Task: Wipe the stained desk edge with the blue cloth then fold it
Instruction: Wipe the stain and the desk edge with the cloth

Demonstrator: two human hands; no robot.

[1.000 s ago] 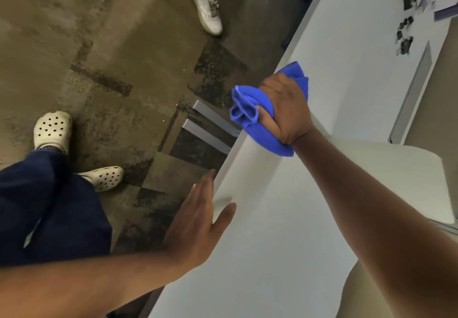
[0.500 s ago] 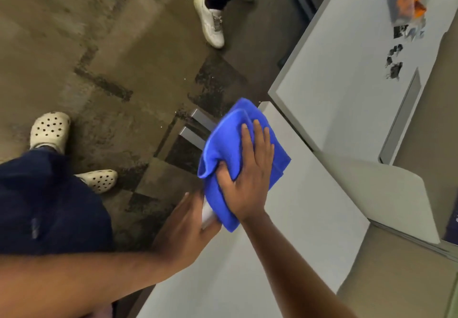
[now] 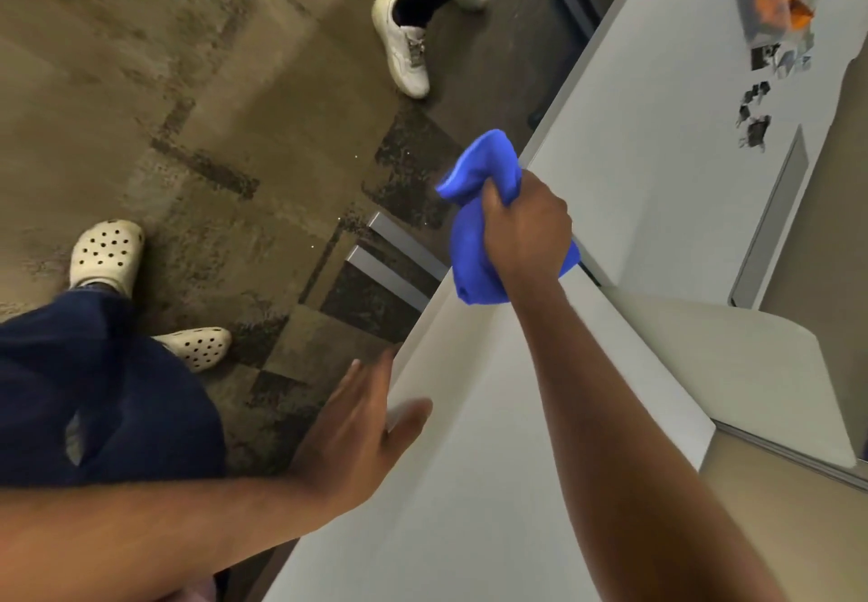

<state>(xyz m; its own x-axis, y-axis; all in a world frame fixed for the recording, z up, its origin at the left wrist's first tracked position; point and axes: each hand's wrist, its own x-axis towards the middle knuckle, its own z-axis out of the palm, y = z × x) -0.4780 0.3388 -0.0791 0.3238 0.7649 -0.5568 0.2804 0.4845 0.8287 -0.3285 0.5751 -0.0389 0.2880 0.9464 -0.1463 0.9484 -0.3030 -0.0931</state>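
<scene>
The blue cloth (image 3: 474,244) is bunched up at the far corner of the white desk (image 3: 469,484), where its edge meets a second desk. My right hand (image 3: 526,230) is clenched around the cloth and presses it onto that corner. Part of the cloth sticks out above my fist and part hangs below it. My left hand (image 3: 361,432) lies flat against the desk's near edge, fingers over the side and thumb on top, holding nothing. No stain shows on the edge from here.
A second white desk (image 3: 657,169) lies beyond, with an orange item in a clear bag (image 3: 775,5) and small dark clips (image 3: 754,122). Another person's white shoe (image 3: 404,47) stands on the carpet. My own pale clogs (image 3: 105,251) are at left. Desk legs (image 3: 390,263) show under the edge.
My right hand slid the cloth back along the edge from beside my left hand to the far corner, and went from a flat palm to a fist. My left hand stayed put.
</scene>
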